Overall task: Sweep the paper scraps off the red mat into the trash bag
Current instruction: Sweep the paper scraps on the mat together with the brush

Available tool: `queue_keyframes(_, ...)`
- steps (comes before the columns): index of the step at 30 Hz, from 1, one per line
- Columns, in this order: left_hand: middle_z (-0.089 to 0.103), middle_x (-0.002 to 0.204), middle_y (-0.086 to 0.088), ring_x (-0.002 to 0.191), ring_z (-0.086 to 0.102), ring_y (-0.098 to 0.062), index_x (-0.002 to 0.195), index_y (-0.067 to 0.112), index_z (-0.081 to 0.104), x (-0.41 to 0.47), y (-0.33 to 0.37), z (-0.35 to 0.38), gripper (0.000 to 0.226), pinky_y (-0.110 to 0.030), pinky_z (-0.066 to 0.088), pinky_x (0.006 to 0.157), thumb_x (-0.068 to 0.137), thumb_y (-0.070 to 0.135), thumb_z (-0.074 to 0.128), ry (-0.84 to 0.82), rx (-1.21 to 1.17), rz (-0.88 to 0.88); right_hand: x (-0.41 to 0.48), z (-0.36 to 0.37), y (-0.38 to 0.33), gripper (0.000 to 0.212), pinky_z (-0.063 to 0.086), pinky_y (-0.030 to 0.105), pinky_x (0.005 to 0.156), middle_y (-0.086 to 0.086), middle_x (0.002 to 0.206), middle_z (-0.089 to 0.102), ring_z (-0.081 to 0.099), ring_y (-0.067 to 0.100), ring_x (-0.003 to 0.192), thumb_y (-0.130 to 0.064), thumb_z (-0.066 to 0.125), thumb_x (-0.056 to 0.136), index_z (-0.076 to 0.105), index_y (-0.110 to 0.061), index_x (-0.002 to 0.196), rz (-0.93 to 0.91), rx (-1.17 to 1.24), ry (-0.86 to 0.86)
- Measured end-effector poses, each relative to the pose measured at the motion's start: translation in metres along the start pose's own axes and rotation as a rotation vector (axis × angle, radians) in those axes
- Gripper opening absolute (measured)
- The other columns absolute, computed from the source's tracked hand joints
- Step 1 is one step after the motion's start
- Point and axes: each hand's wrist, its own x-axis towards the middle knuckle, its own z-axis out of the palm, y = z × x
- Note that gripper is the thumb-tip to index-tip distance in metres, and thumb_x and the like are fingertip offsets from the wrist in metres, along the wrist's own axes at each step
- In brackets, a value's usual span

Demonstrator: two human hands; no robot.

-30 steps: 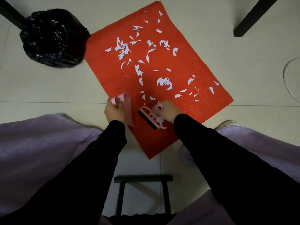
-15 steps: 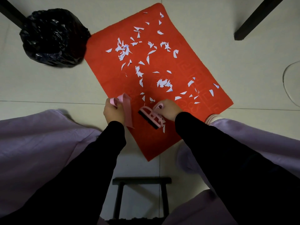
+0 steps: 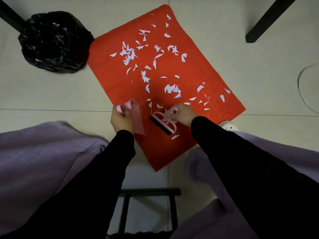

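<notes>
A red mat lies at an angle on the tiled floor, with several white paper scraps strewn over its upper and middle part. One scrap lies just below the brush. My left hand grips the handle of a pink dustpan at the mat's left edge. My right hand grips the handle of a small pink brush with black bristles, set on the mat beside the dustpan. A black trash bag stands on the floor at the mat's upper left corner.
Dark furniture legs cross the upper left and upper right. A black stool frame is below the mat between my knees. A thin cable loop lies on the floor at right. A white shoe touches the mat's right edge.
The brush has slid a little forward along the mat, leaving one scrap behind it. The left hand and dustpan have barely moved.
</notes>
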Motion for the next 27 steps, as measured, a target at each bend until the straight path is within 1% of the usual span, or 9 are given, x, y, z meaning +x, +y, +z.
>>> queue_keyframes(3,0.059,0.084,-0.013,0.076,0.051,-0.021,0.101,0.001,0.057,-0.002,-0.002,0.003,0.021,-0.026,0.041,0.069,0.094,0.016,0.043,-0.014,-0.022,0.0,0.003,0.008,0.004,0.021,0.051,0.045,0.091,0.019,0.105,0.069,0.065,0.032,0.096,-0.012,0.058,0.09,0.068,0.002,0.102,0.019,-0.014,-0.002)
queue_keyframes(8,0.054,0.08,-0.009,0.076,0.054,-0.025,0.1,0.002,0.056,-0.003,-0.005,0.004,0.023,-0.03,0.044,0.071,0.096,0.019,0.042,-0.023,-0.027,-0.015,0.006,-0.007,0.011,0.019,0.05,0.034,0.082,0.016,0.103,0.069,0.065,0.029,0.094,-0.012,0.055,0.092,0.067,-0.002,0.102,0.026,-0.03,0.081)
queue_keyframes(11,0.058,0.082,-0.017,0.081,0.057,-0.031,0.1,0.001,0.056,-0.002,-0.003,0.005,0.026,-0.034,0.047,0.074,0.096,0.021,0.041,-0.007,-0.031,-0.009,0.006,-0.013,0.01,0.019,0.05,0.034,0.082,0.015,0.104,0.068,0.064,0.027,0.093,-0.011,0.055,0.091,0.068,-0.003,0.102,-0.002,-0.041,0.099)
queue_keyframes(13,0.063,0.091,-0.023,0.086,0.06,-0.034,0.102,0.0,0.056,-0.002,-0.001,0.007,0.027,-0.034,0.047,0.075,0.096,0.021,0.04,0.007,-0.025,-0.004,0.005,-0.015,0.007,0.018,0.05,0.03,0.077,0.013,0.102,0.069,0.063,0.021,0.084,-0.01,0.056,0.09,0.068,-0.003,0.102,-0.016,-0.028,0.063)
queue_keyframes(17,0.064,0.096,-0.024,0.089,0.059,-0.035,0.106,-0.001,0.056,-0.007,0.002,0.01,0.028,-0.03,0.042,0.073,0.097,0.02,0.04,0.024,-0.016,-0.003,-0.003,-0.013,0.006,0.018,0.047,0.019,0.068,0.005,0.091,0.068,0.06,0.006,0.069,-0.014,0.057,0.091,0.068,-0.005,0.101,0.03,-0.044,-0.164)
queue_keyframes(19,0.064,0.095,-0.023,0.086,0.058,-0.033,0.105,0.0,0.056,-0.009,0.002,0.012,0.026,-0.028,0.041,0.072,0.096,0.02,0.041,0.027,-0.028,0.001,-0.005,-0.009,0.012,0.019,0.048,0.022,0.072,0.007,0.096,0.069,0.062,0.011,0.076,-0.016,0.057,0.091,0.068,-0.005,0.102,0.036,-0.123,-0.209)
queue_keyframes(22,0.061,0.087,-0.022,0.077,0.054,-0.027,0.103,0.0,0.056,-0.009,0.002,0.012,0.025,-0.031,0.045,0.075,0.096,0.019,0.042,0.036,-0.029,-0.002,-0.004,-0.018,0.016,0.02,0.048,0.03,0.084,0.009,0.106,0.068,0.063,0.022,0.096,-0.014,0.055,0.092,0.068,-0.006,0.104,0.008,-0.204,-0.096)
queue_keyframes(24,0.062,0.087,-0.023,0.08,0.058,-0.033,0.101,0.0,0.056,-0.009,0.002,0.013,0.025,-0.037,0.05,0.079,0.095,0.019,0.041,0.047,-0.036,0.001,-0.001,-0.031,0.017,0.021,0.045,0.027,0.081,0.01,0.108,0.068,0.063,0.024,0.1,-0.01,0.053,0.092,0.068,-0.006,0.105,-0.023,-0.199,-0.004)
queue_keyframes(27,0.064,0.095,-0.025,0.089,0.059,-0.036,0.101,-0.002,0.056,-0.01,0.006,0.013,0.026,-0.034,0.045,0.077,0.095,0.018,0.041,0.067,-0.027,-0.004,0.002,-0.043,0.013,0.02,0.046,0.029,0.086,0.01,0.108,0.068,0.062,0.022,0.1,-0.01,0.054,0.091,0.069,-0.006,0.105,-0.06,-0.167,0.018)
